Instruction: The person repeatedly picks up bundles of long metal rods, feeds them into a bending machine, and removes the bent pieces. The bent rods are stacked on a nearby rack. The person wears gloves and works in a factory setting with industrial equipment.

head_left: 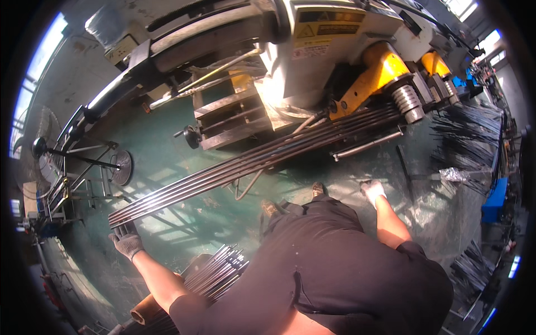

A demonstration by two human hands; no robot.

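Several long metal tubes (223, 167) lie side by side, slanting from the lower left up to a machine at the upper right. My left hand (129, 243), in a grey glove, is at their near left ends. Its fingers stretch up against the ends and its thumb stands apart; the tubes partly hide the fingertips. Away from the tubes, my right hand (373, 191) hangs over the floor in a pale glove. Its fingers look loosely apart, with nothing visible in them.
The machine has yellow arms (371, 78) with ribbed metal rollers (407, 102) and a handwheel (191, 136). A bundle of tubes (223, 268) lies below my left arm, beside a brown cylinder (146, 309). Dark rods (469, 139) are stacked right. A stand (120, 167) is left.
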